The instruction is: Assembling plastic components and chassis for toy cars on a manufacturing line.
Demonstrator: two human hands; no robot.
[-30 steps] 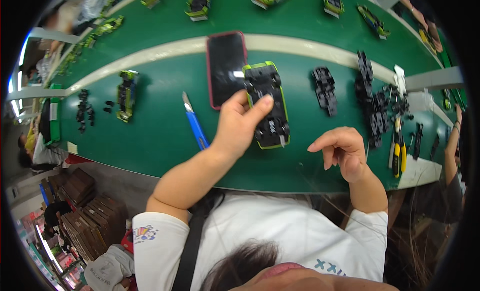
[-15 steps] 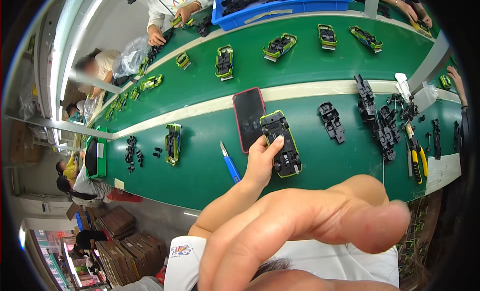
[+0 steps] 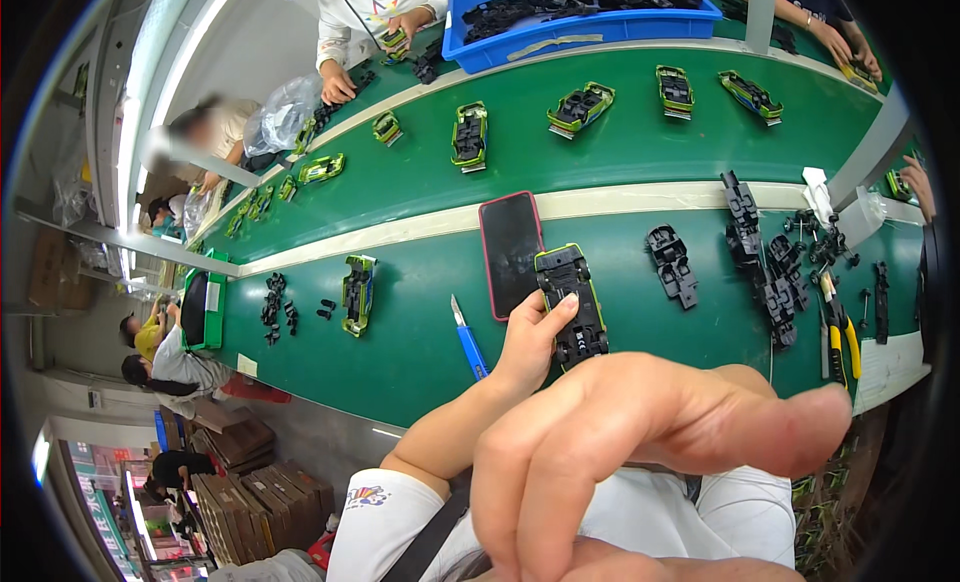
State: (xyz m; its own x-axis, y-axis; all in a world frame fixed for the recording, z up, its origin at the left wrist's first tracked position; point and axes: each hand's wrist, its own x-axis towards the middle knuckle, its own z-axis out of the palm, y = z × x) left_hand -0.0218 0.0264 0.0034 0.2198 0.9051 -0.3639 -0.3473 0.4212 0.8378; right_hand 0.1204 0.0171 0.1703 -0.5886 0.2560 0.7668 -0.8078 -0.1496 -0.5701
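Note:
My left hand (image 3: 532,344) grips a toy car (image 3: 572,302), thumb pressed on its black underside. The car is tilted bottom up, with a yellow-green rim showing along its edge. Very close and large, my right hand (image 3: 640,422) covers the car's near end. Some of its fingers are curled and one thick digit stretches to the right, with nothing visible in its grasp. Behind the car lies a black phone (image 3: 510,247) with a red edge. A blue craft knife (image 3: 470,350) rests left of my left hand, its blade pointing away.
Black chassis parts (image 3: 672,266) and a heap of parts (image 3: 765,267) lie to the right, near yellow-handled pliers (image 3: 842,332). Another toy car (image 3: 358,296) and small black pieces (image 3: 273,307) sit left. Beyond, several cars line the green bench, with a blue bin (image 3: 590,37) and co-workers.
The view has shifted, so the bench and its items sit a little lower and further right. My right hand now overlaps the near end of the car. My left hand keeps its hold.

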